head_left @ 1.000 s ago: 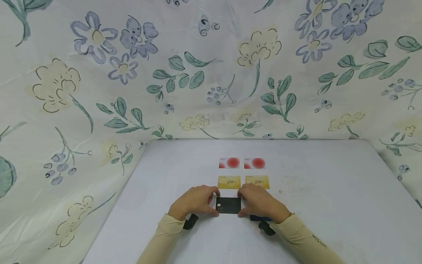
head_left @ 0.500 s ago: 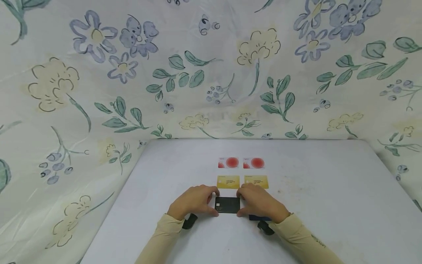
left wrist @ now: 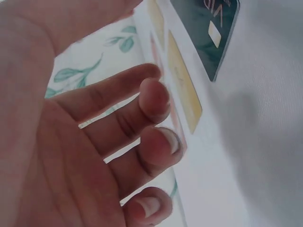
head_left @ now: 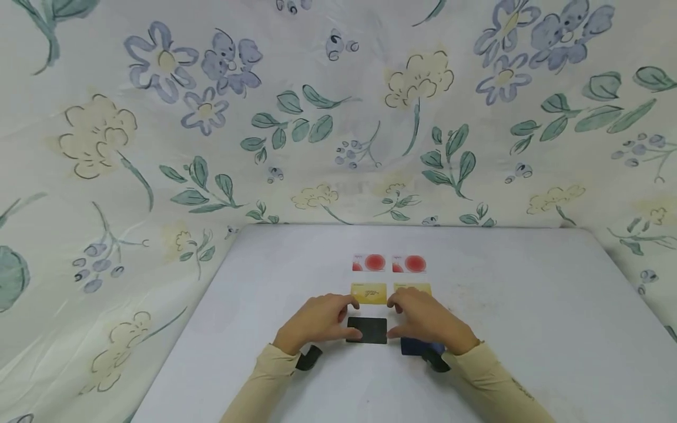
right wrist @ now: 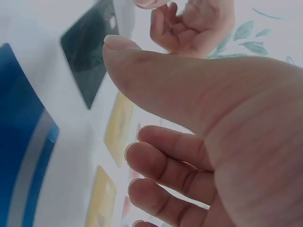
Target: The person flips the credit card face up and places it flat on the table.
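Note:
A black card [head_left: 370,330] with a chip lies flat on the white table between the two hands. My left hand [head_left: 321,317] is at its left end in the head view, thumb over the card, the other fingers loosely bent and holding nothing. In the left wrist view the black card [left wrist: 215,52] appears apart from those fingers. At the card's right end, my right hand [head_left: 427,318] has its thumb extended and grips nothing. Under the right hand, a blue card [head_left: 412,346] is partly covered; the right wrist view shows this blue card [right wrist: 21,142] larger.
Beyond the black card lie a yellow card [head_left: 369,295] and a second yellow card [head_left: 418,286], the latter partly behind the right hand. Farther back are two red-and-white cards, a left one [head_left: 361,262] and a right one [head_left: 400,264]. A floral curtain [head_left: 359,194] hangs behind the table.
Both hands have let go of the black card's ends and risen slightly, their fingers spreading. The right hand has shifted a little right, showing more of the blue card. The black card stays in place.

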Motion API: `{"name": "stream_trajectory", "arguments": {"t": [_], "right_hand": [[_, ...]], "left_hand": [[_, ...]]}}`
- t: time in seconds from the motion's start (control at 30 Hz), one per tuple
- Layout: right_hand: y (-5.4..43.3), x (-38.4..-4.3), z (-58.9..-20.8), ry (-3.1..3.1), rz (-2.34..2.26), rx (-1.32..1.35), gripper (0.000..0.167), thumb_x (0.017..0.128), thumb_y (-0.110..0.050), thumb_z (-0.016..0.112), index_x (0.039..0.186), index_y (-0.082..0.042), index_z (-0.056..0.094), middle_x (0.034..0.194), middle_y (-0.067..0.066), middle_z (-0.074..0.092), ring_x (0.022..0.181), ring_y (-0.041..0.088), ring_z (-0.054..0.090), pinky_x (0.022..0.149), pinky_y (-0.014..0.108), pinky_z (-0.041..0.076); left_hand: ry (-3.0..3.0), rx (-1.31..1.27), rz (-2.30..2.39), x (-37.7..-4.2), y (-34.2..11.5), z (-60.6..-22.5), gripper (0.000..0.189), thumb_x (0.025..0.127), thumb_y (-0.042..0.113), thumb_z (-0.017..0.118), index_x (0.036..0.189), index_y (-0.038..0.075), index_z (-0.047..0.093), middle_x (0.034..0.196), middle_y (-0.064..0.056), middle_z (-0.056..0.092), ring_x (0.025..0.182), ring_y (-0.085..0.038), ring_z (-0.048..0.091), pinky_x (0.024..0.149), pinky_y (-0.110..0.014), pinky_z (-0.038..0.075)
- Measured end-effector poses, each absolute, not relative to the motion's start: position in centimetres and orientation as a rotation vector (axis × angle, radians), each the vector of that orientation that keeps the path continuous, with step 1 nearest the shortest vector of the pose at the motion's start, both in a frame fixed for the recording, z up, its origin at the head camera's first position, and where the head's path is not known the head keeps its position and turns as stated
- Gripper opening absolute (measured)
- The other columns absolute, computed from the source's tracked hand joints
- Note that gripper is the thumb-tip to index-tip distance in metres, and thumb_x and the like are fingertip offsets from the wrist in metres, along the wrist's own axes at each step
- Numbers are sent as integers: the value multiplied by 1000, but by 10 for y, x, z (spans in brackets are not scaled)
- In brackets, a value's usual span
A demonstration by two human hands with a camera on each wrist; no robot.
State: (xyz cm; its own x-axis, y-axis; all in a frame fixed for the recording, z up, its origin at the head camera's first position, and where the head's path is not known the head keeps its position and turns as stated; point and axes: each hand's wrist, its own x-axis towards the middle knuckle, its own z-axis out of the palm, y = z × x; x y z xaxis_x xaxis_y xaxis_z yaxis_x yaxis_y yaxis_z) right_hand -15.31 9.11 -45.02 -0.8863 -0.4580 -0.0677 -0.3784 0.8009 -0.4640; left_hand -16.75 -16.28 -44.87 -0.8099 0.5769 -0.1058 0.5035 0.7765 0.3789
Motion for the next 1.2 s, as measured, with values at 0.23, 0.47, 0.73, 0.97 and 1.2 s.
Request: {"name": "stream_trajectory", "arguments": {"t": [0.23, 0.47, 0.73, 0.97, 1.2], "right_hand": [[106, -154, -443, 2837, -685, -618, 54, 75, -34, 93, 119, -10, 71, 97, -2, 65, 89, 13, 53, 84, 35, 52], [122, -150, -436, 2826, -737, -563, 55, 77, -31, 92, 122, -10, 70, 101, 2, 65, 94, 18, 57, 86, 35, 55], [142, -145, -441, 2830, -749, -560, 56, 79, -33, 90, 125, -10, 68, 101, 0, 64, 96, 19, 57, 85, 33, 54], [157, -137, -447, 2816, -728, -502, 53, 78, -34, 91, 120, -12, 69, 96, -3, 61, 92, 16, 55, 78, 27, 50], [168, -128, -453, 2791, -724, -460, 52, 76, -36, 92, 118, -14, 70, 95, -6, 59, 90, 12, 52, 75, 25, 49]], "left_hand": [[2798, 897, 504, -164, -152, -447, 52, 83, 47, 84, 121, 14, 69, 79, 7, 53, 70, -6, 47, 61, -22, 37], [2818, 932, 525, -162, -143, -445, 55, 84, 51, 82, 124, 16, 67, 96, 0, 65, 82, -8, 52, 67, -22, 43], [2806, 958, 490, -155, -126, -443, 56, 85, 53, 80, 126, 17, 68, 106, -1, 68, 90, -9, 56, 72, -23, 49], [2810, 1017, 429, -149, -112, -450, 55, 85, 56, 78, 124, 19, 69, 103, 2, 66, 86, -6, 55, 68, -20, 46], [2809, 1066, 357, -146, -99, -457, 55, 84, 57, 78, 124, 20, 69, 108, 5, 68, 91, -5, 56, 71, -20, 47]]}}
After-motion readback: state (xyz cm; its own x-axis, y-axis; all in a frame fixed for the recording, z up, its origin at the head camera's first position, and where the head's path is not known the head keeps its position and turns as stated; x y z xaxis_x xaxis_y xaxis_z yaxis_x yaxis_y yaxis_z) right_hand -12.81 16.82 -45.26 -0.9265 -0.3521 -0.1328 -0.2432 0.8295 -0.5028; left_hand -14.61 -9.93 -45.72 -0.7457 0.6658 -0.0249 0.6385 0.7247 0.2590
